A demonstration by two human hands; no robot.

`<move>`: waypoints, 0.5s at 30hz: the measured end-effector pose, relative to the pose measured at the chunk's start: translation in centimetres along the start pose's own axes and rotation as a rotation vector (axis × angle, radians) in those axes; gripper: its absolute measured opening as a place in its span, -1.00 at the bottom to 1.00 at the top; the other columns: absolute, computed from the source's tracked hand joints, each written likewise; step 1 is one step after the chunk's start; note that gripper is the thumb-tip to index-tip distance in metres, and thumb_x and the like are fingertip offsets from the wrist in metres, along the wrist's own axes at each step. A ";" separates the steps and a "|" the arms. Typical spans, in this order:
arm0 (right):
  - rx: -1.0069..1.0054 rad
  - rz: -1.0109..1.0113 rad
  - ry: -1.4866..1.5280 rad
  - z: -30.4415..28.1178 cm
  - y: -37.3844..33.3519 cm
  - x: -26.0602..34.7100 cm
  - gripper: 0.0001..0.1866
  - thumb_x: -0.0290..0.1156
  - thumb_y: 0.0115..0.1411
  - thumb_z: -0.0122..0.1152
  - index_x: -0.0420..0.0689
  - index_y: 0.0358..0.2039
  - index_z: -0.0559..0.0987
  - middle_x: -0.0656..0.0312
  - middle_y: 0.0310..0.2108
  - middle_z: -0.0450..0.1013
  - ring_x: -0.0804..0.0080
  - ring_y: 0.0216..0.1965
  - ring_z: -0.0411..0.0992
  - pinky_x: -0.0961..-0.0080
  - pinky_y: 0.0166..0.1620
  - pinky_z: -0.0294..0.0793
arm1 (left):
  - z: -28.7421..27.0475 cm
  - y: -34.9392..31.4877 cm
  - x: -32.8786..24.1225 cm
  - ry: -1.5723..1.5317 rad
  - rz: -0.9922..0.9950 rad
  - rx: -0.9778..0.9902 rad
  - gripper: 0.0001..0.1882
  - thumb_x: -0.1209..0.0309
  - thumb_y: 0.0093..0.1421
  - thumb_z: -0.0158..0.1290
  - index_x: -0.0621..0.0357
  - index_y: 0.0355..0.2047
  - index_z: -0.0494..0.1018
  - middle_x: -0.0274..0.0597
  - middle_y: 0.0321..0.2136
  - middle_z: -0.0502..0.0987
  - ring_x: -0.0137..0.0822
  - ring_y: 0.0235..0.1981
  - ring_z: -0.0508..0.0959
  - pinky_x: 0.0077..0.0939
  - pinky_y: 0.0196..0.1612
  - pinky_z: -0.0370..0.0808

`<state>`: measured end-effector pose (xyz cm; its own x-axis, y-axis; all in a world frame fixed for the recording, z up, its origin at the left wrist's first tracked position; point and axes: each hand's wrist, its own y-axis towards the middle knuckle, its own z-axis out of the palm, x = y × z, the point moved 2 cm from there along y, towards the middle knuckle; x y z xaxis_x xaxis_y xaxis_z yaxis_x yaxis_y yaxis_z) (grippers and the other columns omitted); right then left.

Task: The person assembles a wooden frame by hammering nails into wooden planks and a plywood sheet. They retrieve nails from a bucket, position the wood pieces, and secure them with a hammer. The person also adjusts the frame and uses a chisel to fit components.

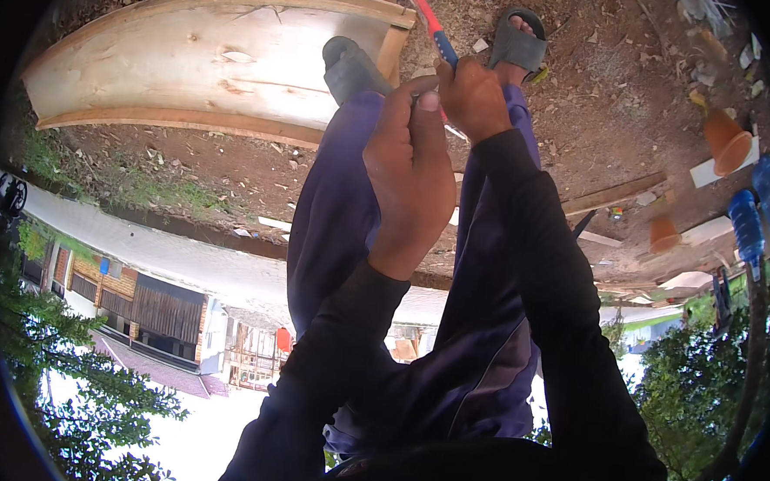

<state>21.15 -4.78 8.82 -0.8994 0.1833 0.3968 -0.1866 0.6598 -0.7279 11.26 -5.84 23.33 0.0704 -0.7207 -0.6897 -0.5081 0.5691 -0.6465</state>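
Observation:
My right hand (475, 97) is wrapped round the red-and-blue handle of a hammer (430, 21). The hammer slants up and away to the left, and its pale far end is largely cut off by the upper rim of the view. Close against it on the left, my left hand (413, 172) is closed, thumb pressed to curled fingers. Whatever it pinches, if anything, is too small to make out. Left of my hands lies a pale plywood panel (203, 65) with wooden strips along its edges. My left sandal (352, 71) rests at its near right end.
My right sandal (519, 40) is on bare dirt strewn with wood chips. Orange pots (726, 141), blue plastic bottles (745, 225) and a loose plank (614, 193) lie to the right. A paved strip (158, 250), a building (168, 316) and trees show beyond.

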 end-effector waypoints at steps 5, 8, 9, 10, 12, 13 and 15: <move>-0.425 -0.239 0.110 -13.9 3.6 6.1 -0.61 -0.18 0.33 0.03 -0.34 -0.34 0.49 -0.24 -0.48 0.51 -0.26 -0.32 0.53 0.04 -0.22 0.53 | -0.5 -0.9 0.5 0.050 -0.054 -0.030 -0.76 0.41 0.40 -0.07 0.32 -0.11 0.50 -0.18 -0.49 0.53 -0.49 -0.52 0.44 -0.52 -0.44 0.39; -0.744 -0.253 0.203 -14.2 5.0 4.6 -0.57 -0.15 0.34 0.01 -0.37 -0.25 0.49 -0.32 -0.41 0.50 -0.32 -0.28 0.52 -0.01 -0.18 0.51 | -0.5 -1.7 0.1 0.045 -0.099 0.003 -0.76 0.43 0.40 -0.07 0.32 -0.09 0.50 -0.17 -0.47 0.54 -0.48 -0.49 0.46 -0.52 -0.40 0.42; -0.734 -0.231 0.236 -11.8 4.5 3.3 -0.56 -0.14 0.34 0.00 -0.38 -0.23 0.48 -0.35 -0.39 0.50 -0.34 -0.26 0.51 -0.03 -0.16 0.50 | -0.3 -1.6 0.2 0.036 -0.085 0.000 -0.76 0.43 0.40 -0.07 0.33 -0.09 0.50 -0.17 -0.47 0.54 -0.47 -0.49 0.46 -0.51 -0.39 0.42; -0.622 -0.181 0.260 -8.2 3.8 2.2 -0.54 -0.13 0.34 -0.01 -0.39 -0.20 0.48 -0.38 -0.37 0.49 -0.35 -0.25 0.51 -0.05 -0.15 0.50 | 0.0 -1.5 0.2 0.030 -0.068 -0.009 -0.76 0.43 0.40 -0.07 0.33 -0.08 0.50 -0.17 -0.47 0.54 -0.47 -0.49 0.46 -0.51 -0.39 0.42; -0.051 0.025 0.170 0.4 1.1 -1.7 -0.51 -0.11 0.35 -0.03 -0.41 -0.14 0.48 -0.43 -0.33 0.49 -0.39 -0.22 0.50 -0.08 -0.12 0.48 | 0.1 -1.9 -0.1 0.015 -0.079 0.023 -0.76 0.43 0.40 -0.07 0.33 -0.07 0.49 -0.16 -0.46 0.54 -0.46 -0.48 0.47 -0.51 -0.38 0.43; 0.244 0.030 0.213 3.5 0.1 -3.5 -0.49 -0.10 0.35 -0.04 -0.42 -0.12 0.48 -0.46 -0.31 0.49 -0.41 -0.20 0.49 -0.10 -0.11 0.48 | -0.1 -1.8 -0.4 0.007 -0.098 0.039 -0.76 0.43 0.40 -0.07 0.33 -0.07 0.49 -0.15 -0.46 0.55 -0.46 -0.47 0.48 -0.51 -0.38 0.43; 0.131 -0.004 0.116 1.4 1.0 -1.8 -0.48 -0.07 0.32 0.00 -0.41 -0.21 0.52 -0.45 -0.34 0.49 -0.42 -0.23 0.50 -0.10 -0.10 0.47 | -0.4 -0.7 0.4 0.018 -0.083 0.003 -0.76 0.43 0.41 -0.07 0.33 -0.07 0.49 -0.14 -0.44 0.55 -0.45 -0.45 0.49 -0.51 -0.36 0.44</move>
<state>22.07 -5.46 6.61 -0.8485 0.2683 0.4562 -0.2470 0.5616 -0.7897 11.31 -6.64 23.64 0.0966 -0.7726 -0.6275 -0.4983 0.5082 -0.7024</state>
